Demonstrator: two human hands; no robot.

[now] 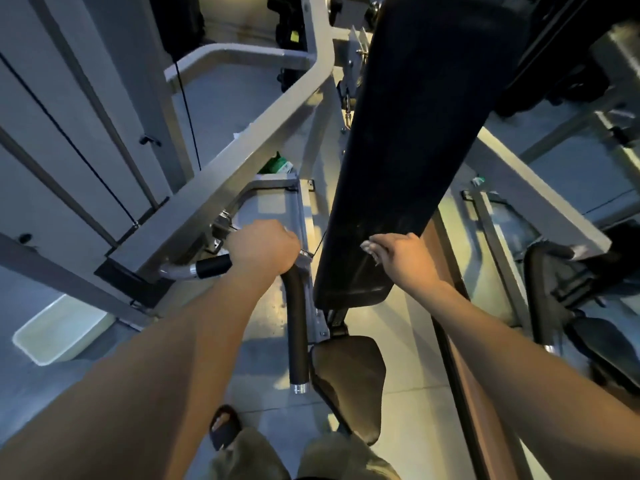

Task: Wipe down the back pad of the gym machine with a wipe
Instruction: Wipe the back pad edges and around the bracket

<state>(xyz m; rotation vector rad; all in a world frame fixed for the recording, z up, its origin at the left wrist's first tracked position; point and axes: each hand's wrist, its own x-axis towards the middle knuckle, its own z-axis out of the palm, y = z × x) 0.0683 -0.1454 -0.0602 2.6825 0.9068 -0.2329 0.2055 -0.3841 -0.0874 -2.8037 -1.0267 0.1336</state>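
Down near the lower end of the long black upholstered back pad [415, 133], the right hand [401, 256] presses a small white wipe [367, 247] under flat fingers, while left of that pad the left hand [263, 245] grips a black foam handle [214, 266].

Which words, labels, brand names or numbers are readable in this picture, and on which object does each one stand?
No text here can be read.
Green packet, left of the back pad: print too blurred to read.
Yellow label, near the top of the picture: too small to read.
Green-and-white sticker, right of the back pad: too blurred to read.
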